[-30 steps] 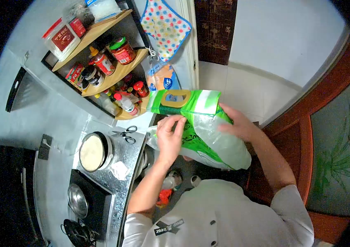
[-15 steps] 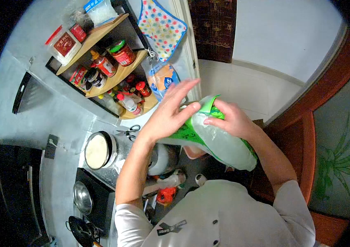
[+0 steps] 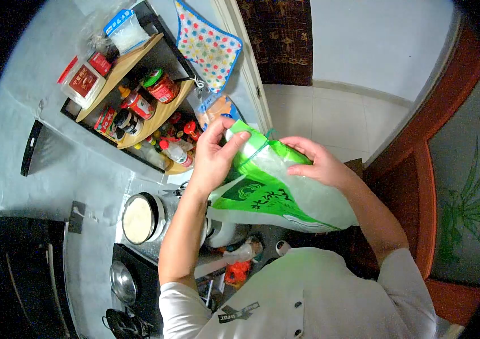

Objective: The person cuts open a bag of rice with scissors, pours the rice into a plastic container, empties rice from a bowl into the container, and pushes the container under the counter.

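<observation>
A large green and white plastic bag with dark printed characters hangs between my two hands, its top end upward. My left hand pinches the bright green top flap at its left corner, thumb in front. My right hand grips the upper right part of the bag, thumb on the near side and fingers behind. The bag's lower body looks whitish and full; what is inside cannot be made out.
A corner shelf with jars and bottles stands at left, a dotted cloth beside it. Below are a round pot with pale contents, a metal bowl and a black wok. A wooden door is at right.
My left hand has gone from spread fingers to pinching the top flap. The bag has turned so its printed front shows, and its top flap is pulled up and left.
</observation>
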A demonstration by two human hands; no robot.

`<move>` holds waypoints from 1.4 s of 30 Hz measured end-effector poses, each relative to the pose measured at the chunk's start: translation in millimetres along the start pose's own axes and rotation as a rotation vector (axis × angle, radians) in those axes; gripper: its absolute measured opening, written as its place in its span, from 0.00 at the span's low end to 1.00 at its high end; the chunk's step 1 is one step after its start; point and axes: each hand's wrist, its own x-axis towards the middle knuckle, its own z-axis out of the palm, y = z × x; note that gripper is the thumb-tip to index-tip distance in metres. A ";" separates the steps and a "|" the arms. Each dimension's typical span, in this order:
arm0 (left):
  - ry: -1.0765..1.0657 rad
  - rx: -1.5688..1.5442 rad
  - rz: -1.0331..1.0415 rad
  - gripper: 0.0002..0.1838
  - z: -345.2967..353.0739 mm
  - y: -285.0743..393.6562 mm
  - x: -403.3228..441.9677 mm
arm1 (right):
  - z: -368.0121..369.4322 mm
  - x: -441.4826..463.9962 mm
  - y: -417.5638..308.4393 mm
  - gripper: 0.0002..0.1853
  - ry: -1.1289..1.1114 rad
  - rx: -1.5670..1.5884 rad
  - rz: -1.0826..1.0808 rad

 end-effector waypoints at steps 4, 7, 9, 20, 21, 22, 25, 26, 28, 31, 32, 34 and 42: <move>0.100 0.145 0.143 0.07 -3.4 4.7 -2.3 | 2.1 -7.3 2.4 0.21 0.110 -0.105 0.005; 0.123 0.240 0.188 0.08 -9.4 2.3 -2.7 | 3.5 -8.8 -7.7 0.15 0.173 -0.750 -0.156; 0.163 0.308 0.262 0.09 -9.1 3.3 -2.8 | 5.3 -10.4 -18.6 0.13 0.200 -0.778 0.079; 0.039 0.545 0.532 0.14 10.5 24.6 5.7 | -0.5 13.4 -24.5 0.16 0.224 -0.768 0.037; 0.082 0.650 0.644 0.17 4.3 36.8 4.7 | -5.8 16.2 -25.7 0.16 0.284 -0.753 0.113; 0.131 0.699 0.668 0.17 -5.8 44.6 -3.8 | -12.8 17.1 -27.0 0.16 0.265 -0.758 0.104; 0.476 0.462 0.669 0.20 -31.7 14.7 -40.6 | -35.9 9.2 -34.0 0.12 0.476 -0.685 -0.066; 0.560 0.325 0.609 0.19 -33.9 0.9 -58.3 | -43.1 8.0 -36.2 0.10 0.506 -0.652 -0.044; 0.565 0.220 0.249 0.21 -29.2 -24.1 -84.9 | -57.3 4.6 -40.8 0.09 0.540 -0.632 -0.027; 0.300 0.061 -0.011 0.40 -16.7 -73.5 -94.5 | -70.0 6.3 -51.0 0.12 0.585 -0.257 -0.080; 0.254 0.029 -0.028 0.45 -11.7 -86.9 -94.3 | -70.8 8.1 -57.9 0.12 0.570 -0.264 -0.084; 0.202 0.112 -0.037 0.57 -7.8 -92.5 -85.5 | -71.9 9.5 -71.4 0.15 0.593 -0.091 -0.109; 0.210 -0.342 -0.352 0.18 -8.2 -93.6 -36.8 | -87.8 24.0 -68.5 0.36 0.794 0.150 -0.105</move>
